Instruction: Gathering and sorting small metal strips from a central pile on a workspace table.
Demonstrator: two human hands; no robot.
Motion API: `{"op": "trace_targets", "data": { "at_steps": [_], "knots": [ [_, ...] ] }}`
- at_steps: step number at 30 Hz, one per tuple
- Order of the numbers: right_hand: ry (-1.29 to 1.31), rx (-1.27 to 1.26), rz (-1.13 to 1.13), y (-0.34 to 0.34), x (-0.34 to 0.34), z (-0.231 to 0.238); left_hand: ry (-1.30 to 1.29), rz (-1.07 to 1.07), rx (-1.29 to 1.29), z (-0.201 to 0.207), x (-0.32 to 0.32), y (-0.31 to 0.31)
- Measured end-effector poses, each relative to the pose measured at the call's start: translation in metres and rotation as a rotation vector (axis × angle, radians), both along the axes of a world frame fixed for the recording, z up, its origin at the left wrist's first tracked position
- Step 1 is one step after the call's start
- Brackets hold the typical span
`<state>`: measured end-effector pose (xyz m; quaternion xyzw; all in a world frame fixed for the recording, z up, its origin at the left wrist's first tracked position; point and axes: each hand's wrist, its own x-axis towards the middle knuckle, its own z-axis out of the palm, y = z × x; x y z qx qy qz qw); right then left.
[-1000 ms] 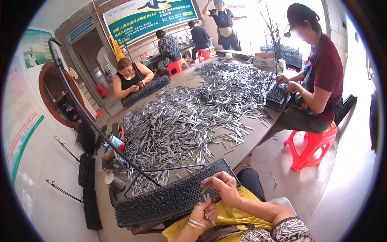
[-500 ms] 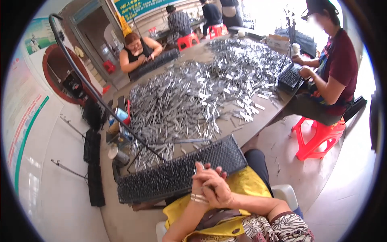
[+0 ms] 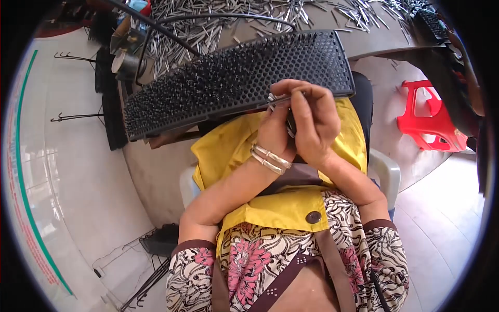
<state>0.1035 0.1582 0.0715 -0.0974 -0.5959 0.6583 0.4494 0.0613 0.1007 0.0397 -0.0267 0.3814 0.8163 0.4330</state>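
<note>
My left hand [image 3: 276, 127] is closed around a small bunch of thin metal strips [image 3: 271, 102], whose ends poke out past its fingers. Beside it, my right hand [image 3: 317, 119] pinches a single thin strip [image 3: 287, 98] between thumb and forefinger; its other fingers are curled. Both hands are close together over my lap, at the near edge of a long black perforated tray [image 3: 312, 60]. Dark upright pieces fill the tray's holes across the left and middle, while bare holes show at its right end. My palms hide most of the bunch.
Loose metal strips [image 3: 192, 39] lie heaped on the table behind the tray. A black bent rod [image 3: 166, 39] crosses above them. A can [image 3: 123, 63] stands at the left. A red stool [image 3: 429, 117] and part of another person are at the right. A yellow apron [image 3: 223, 148] covers my lap.
My view has tilted down, so the tray appears higher and the co-workers' faces are out of view. My hands have come apart a little, and a strip now shows in my right fingertips.
</note>
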Motion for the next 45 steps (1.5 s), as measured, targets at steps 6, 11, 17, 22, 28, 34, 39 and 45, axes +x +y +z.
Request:
{"op": "trace_targets", "data": {
  "at_steps": [6, 11, 17, 22, 28, 34, 39, 45],
  "knots": [
    [-0.169, -0.028, -0.188, 0.039, 0.004, 0.012, -0.275, -0.169, -0.147, 0.02, 0.0, -0.009],
    [-0.313, 0.24, -0.377, 0.092, -0.017, -0.011, -0.328, -0.213, -0.202, 0.004, -0.006, -0.018],
    [-0.272, 0.569, -0.425, 0.117, -0.042, -0.024, -0.272, -0.191, -0.216, 0.008, -0.009, -0.02],
    [-0.289, 0.854, -0.354, 0.131, -0.052, -0.037, -0.231, -0.195, -0.206, 0.006, -0.008, -0.022],
    [-0.499, 1.163, -0.141, 0.135, -0.064, -0.014, -0.202, -0.177, -0.215, 0.008, -0.009, -0.021],
    [-0.729, 1.097, -0.015, 0.127, -0.057, -0.001, -0.156, -0.181, -0.176, 0.013, -0.014, -0.018],
    [-0.798, 0.172, 0.507, 0.092, -0.016, 0.014, -0.12, -0.174, -0.148, 0.023, -0.015, -0.011],
    [-0.648, -0.074, 0.337, 0.092, -0.005, 0.012, -0.175, -0.198, -0.213, 0.021, -0.014, -0.014]
  ]
}}
